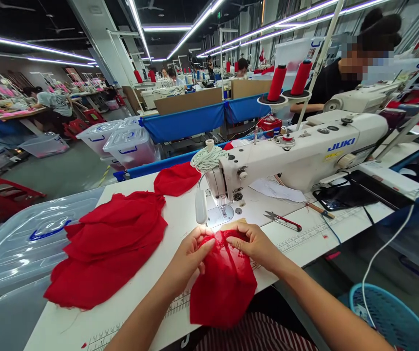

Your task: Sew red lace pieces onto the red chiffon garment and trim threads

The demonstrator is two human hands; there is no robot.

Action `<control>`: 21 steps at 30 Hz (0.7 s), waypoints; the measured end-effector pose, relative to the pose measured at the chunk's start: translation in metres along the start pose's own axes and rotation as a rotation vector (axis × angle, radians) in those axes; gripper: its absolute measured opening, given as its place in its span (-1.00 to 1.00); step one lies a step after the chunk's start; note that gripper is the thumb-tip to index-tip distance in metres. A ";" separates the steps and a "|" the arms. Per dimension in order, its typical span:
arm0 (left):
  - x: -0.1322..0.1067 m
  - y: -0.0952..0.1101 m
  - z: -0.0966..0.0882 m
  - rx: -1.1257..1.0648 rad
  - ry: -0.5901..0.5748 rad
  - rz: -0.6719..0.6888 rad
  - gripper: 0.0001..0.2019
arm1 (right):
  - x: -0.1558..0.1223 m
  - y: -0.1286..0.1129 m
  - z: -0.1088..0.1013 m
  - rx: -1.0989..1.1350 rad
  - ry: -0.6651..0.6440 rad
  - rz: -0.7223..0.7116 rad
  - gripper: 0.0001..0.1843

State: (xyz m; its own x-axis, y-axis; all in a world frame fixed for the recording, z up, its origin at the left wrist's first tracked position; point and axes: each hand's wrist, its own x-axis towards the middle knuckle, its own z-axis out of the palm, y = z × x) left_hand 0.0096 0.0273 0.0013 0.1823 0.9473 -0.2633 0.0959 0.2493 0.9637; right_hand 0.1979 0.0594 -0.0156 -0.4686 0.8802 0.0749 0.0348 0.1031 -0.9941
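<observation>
Both hands pinch the upper edge of a red fabric piece [224,287], which hangs over the table's front edge toward my lap. My left hand [195,248] grips its left side, thumb on top. My right hand [255,241] grips the right side the same way, beside a patterned, lace-like area. Just beyond them are the needle plate [221,214] and lit head of a white sewing machine [286,151]. Left of my hands lies a stack of red fabric pieces [110,243], with another red piece [178,178] behind it.
Red-handled scissors [284,221] and a wooden-handled tool [319,210] lie right of the needle area, near a dark phone [335,196]. Clear plastic bins [34,234] stand at the left. A blue basket [395,317] is below right. A co-worker [332,90] sits beyond the machine.
</observation>
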 end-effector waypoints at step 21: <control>0.022 -0.003 0.000 -0.025 0.113 0.028 -0.62 | 0.025 0.012 0.004 0.175 0.121 0.155 -0.72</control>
State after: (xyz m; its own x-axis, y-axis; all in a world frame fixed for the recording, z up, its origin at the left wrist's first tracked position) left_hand 0.0128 0.0473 -0.0073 0.0729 0.9703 -0.2306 0.0677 0.2259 0.9718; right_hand 0.1826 0.0805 -0.0257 -0.3598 0.9295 -0.0812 -0.0600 -0.1099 -0.9921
